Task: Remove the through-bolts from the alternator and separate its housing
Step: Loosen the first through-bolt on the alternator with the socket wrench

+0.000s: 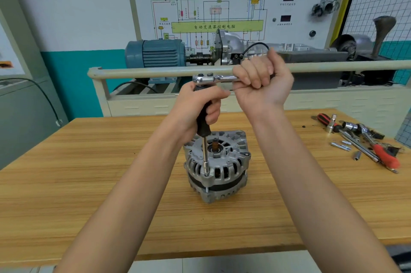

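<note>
Alternator (216, 166): stands shaft-up on the wooden bench (89, 172), centre, just in front of me.
Handling: cast aluminium housing, looks heavy and rigid; nothing clamps it, so I judge it may twist under torque. Best hold would be the ribbed outer shell, clear of the vents.
Through-bolt (206, 175): at the near-left rim; socket sits on its head, extension upright.
Left hand (201, 105): fingers wrapped round the black driver handle (203, 121), keeping it vertical over the bolt.
Right hand (260, 79): fist closed on the ratchet wrench (213, 78) handle, held level, palm toward me, head seated atop the driver.
Arms: both forearms raised, converging above the housing.
Spares: loose sockets and tools (360, 139) at far right.
</note>
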### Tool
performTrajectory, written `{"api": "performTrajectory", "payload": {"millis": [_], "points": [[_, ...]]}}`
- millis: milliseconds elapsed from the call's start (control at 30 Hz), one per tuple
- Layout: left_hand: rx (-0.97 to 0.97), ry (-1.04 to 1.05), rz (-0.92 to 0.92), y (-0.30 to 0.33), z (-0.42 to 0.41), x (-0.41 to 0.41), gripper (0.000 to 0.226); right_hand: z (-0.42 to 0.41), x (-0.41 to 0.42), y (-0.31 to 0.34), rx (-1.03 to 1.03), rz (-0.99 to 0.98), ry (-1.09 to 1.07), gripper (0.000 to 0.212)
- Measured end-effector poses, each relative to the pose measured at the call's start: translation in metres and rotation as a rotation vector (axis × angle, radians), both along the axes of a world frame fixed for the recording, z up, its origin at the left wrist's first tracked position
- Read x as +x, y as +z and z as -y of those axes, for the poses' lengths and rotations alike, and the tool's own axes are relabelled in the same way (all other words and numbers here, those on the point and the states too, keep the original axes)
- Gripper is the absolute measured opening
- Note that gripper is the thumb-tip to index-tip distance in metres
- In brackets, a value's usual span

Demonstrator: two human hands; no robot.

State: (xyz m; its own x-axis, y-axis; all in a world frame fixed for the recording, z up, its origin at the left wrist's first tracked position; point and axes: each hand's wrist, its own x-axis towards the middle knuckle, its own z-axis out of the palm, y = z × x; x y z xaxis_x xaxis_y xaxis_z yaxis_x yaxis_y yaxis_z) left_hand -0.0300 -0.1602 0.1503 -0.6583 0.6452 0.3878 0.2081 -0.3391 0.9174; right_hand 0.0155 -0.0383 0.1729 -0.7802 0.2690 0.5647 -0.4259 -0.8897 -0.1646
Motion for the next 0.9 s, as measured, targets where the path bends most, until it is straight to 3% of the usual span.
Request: {"api": "performTrajectory", "payload": {"millis": [67, 167, 267, 367, 467, 533, 700, 833, 900], "points": [[-0.043, -0.151, 0.029, 0.003, 0.000, 0.001, 0.041, -0.006, -0.008, -0.002, -0.135, 0.028, 0.178, 0.061], [-0.066, -0.119, 0.059, 0.004, -0.003, 0.002, 0.050, -0.006, -0.008, -0.004, -0.166, 0.041, 0.120, 0.059], [-0.024, 0.061, 0.057, 0.002, -0.006, 0.004, 0.056, 0.003, 0.004, -0.004, -0.116, 0.027, -0.062, 0.057], [-0.002, 0.281, 0.057, 0.001, -0.013, 0.009, 0.045, 0.022, 0.021, -0.006, 0.058, -0.078, -0.349, 0.056], [0.015, 0.438, 0.035, 0.000, -0.020, 0.013, 0.042, 0.048, 0.031, -0.011, 0.202, -0.281, -0.733, 0.037], [0.027, 0.453, 0.028, -0.001, -0.021, 0.014, 0.041, 0.054, 0.032, -0.011, 0.229, -0.304, -0.825, 0.029], [-0.015, 0.317, -0.014, -0.002, -0.011, 0.009, 0.038, 0.021, 0.024, -0.001, 0.152, -0.121, -0.426, 0.048], [-0.059, -0.077, 0.020, 0.001, 0.001, 0.002, 0.043, -0.002, 0.005, 0.003, -0.063, 0.092, 0.027, 0.056], [-0.096, -0.178, 0.020, 0.002, 0.004, 0.002, 0.042, -0.006, -0.001, 0.003, -0.127, 0.117, 0.147, 0.056]]}}
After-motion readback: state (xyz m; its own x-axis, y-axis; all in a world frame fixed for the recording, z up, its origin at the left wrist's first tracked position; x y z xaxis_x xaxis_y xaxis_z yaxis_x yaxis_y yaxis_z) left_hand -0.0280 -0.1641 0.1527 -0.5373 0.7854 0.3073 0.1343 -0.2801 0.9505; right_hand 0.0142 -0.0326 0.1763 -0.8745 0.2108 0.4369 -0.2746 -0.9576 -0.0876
